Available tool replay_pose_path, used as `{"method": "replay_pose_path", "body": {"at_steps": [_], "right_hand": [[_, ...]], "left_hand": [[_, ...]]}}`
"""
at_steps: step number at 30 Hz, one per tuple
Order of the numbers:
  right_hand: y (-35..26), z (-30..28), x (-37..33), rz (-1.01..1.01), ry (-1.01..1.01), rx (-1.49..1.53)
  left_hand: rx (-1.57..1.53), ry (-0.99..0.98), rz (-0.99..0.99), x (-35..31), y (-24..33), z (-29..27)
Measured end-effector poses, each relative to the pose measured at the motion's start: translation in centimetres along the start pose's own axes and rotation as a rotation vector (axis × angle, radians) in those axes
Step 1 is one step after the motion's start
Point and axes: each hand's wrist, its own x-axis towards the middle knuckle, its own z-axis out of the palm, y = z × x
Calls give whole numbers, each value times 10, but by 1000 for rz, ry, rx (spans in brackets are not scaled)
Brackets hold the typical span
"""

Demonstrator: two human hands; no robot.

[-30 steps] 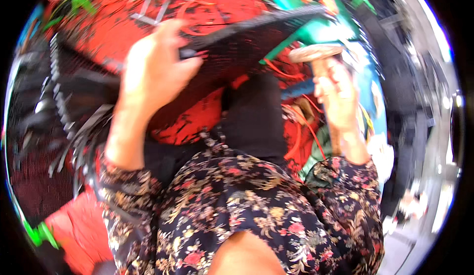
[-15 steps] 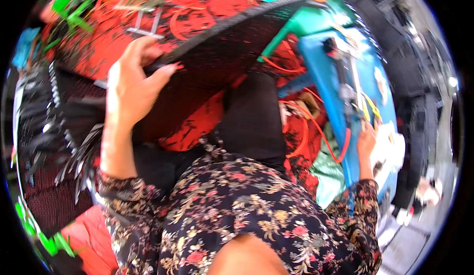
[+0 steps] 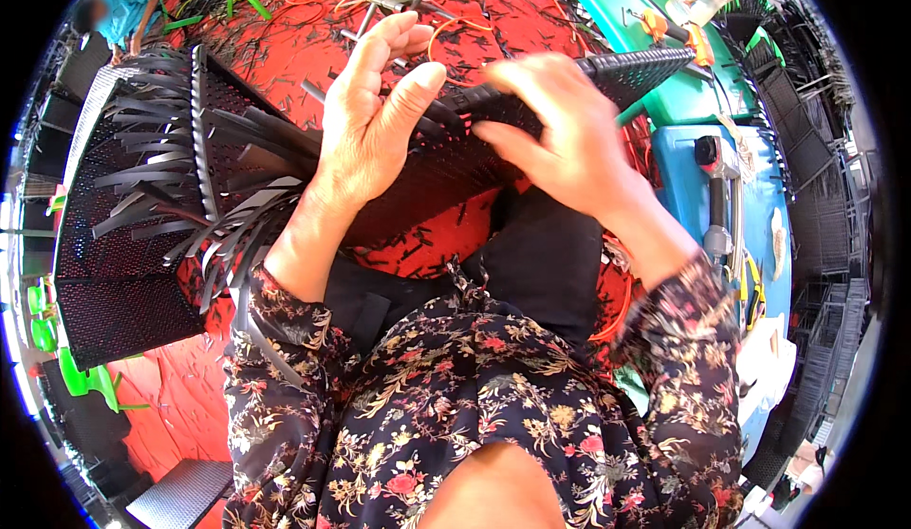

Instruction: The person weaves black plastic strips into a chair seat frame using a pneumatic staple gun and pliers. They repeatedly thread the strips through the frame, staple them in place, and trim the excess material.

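Note:
A black woven panel (image 3: pixel 631 78) leans across my lap, its long upper edge running from in front of my left hand toward the right. My left hand (image 3: pixel 365 126) is raised by the left end of that edge, fingers stretched and thumb apart, with nothing visible in it. Over the middle of the edge is my right hand (image 3: pixel 574 145), fingers curved and thumb spread; its fingertips are blurred, and no held thing shows. Loose black strips (image 3: pixel 275 202) fan out from woven work beside my left forearm.
On the right, a blue table (image 3: pixel 683 164) bears a long grey power tool (image 3: pixel 716 197) and a yellow-handled tool (image 3: pixel 752 296). An orange tool (image 3: pixel 678 36) lies on the green table (image 3: pixel 655 92). Black scraps litter the red floor (image 3: pixel 285 50). A person in blue (image 3: pixel 133 7) is far left.
My right hand has left the yellow-handled tool at the blue table and come over the panel's edge. My left hand has let go of the panel. The view has shifted left.

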Motion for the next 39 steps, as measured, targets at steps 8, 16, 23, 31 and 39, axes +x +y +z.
{"method": "replay_pose_path", "body": {"at_steps": [8, 16, 23, 31, 39], "right_hand": [[14, 29, 17, 256, -100, 366], [24, 29, 11, 464, -64, 729], [24, 28, 17, 439, 102, 862], [4, 28, 16, 426, 197, 872], [-20, 31, 9, 491, 163, 976]], "left_hand": [[43, 112, 214, -2, 3, 9], [496, -4, 765, -12, 25, 19], [795, -83, 737, -8, 12, 42], [903, -459, 20, -6, 12, 21], [826, -596, 100, -16, 25, -2]]}}
